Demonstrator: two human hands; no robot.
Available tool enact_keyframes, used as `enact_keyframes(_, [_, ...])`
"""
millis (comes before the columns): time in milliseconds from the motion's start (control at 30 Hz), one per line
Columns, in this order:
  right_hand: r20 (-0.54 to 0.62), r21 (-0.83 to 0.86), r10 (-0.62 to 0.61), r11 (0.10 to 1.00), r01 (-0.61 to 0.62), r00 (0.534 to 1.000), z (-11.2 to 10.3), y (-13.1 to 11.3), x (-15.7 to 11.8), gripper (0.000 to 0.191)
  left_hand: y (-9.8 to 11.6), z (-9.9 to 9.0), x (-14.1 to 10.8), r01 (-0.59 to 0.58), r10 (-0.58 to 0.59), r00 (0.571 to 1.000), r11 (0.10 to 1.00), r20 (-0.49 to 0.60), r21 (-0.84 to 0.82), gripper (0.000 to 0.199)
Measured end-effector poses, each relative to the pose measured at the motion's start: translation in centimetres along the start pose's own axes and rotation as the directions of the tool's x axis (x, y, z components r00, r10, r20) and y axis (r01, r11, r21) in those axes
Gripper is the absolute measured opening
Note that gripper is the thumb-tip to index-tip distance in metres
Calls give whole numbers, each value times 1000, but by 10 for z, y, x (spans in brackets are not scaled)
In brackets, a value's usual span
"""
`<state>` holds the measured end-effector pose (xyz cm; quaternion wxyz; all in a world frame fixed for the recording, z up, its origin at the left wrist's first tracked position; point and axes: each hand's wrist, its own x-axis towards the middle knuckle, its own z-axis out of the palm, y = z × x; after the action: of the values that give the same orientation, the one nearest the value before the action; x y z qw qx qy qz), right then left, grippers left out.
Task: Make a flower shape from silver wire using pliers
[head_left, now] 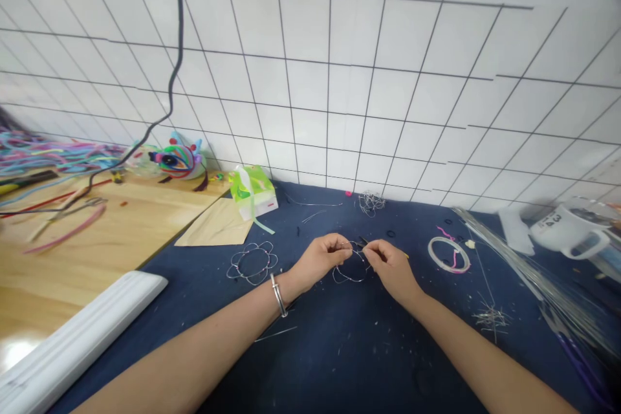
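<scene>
Above the dark blue cloth, a small looped wire frame (350,280) hangs between my two hands. My left hand (323,262) pinches its upper left edge between thumb and fingers. Close by on the right, my right hand (394,268) is closed with thumb and forefinger on the wire at the frame's other side. A dark pointed tip and a bit of yellow show around the right fingers; I cannot tell if they belong to one tool. A finished-looking wire flower (252,263) with small beads lies to the left of my left hand.
Right: a tape roll (449,255), long wires (521,259), wire snippets (491,318), purple-handled scissors (577,356) and a white mug (570,233). Behind lie a wire tangle (371,204) and a green-white packet (255,191). Left: a white bar (87,336). A black cable (175,71) hangs down.
</scene>
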<state>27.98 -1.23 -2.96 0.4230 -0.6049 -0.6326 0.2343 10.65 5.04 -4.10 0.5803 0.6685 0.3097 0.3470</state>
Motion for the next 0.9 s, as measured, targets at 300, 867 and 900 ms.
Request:
enact_keyframes(300, [39, 31, -8, 999, 7, 999, 2, 5, 1, 18, -3, 1, 0, 6, -7, 1000, 999, 30, 39, 16])
enact_keyframes(867, [51, -16, -107, 994, 108, 993, 6, 8, 0, 13, -3, -2, 0, 52, -64, 990, 994, 122, 95, 18])
enact_keyframes(900, [42, -38, -124, 991, 125, 991, 6, 7, 0, 12, -3, -2, 0, 55, -69, 989, 992, 128, 112, 17])
